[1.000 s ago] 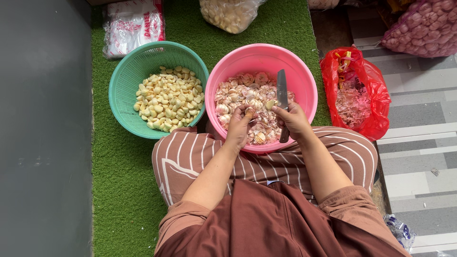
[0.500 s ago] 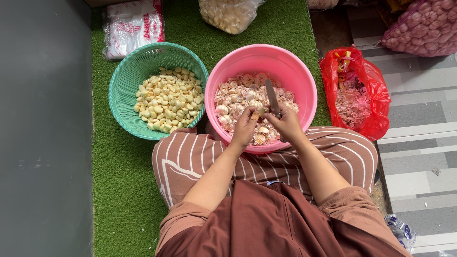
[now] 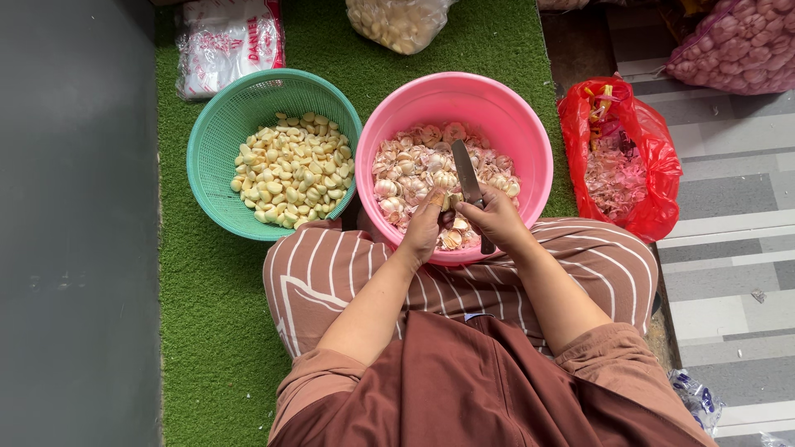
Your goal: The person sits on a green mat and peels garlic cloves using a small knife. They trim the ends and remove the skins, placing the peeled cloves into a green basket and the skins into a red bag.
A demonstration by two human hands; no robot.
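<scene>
Left hand pinches a garlic clove; right hand grips the knife just beside it — both over the pink basin.

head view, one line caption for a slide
Both hands, right hand with knife, left hand with garlic clove, over pink basin.
</scene>
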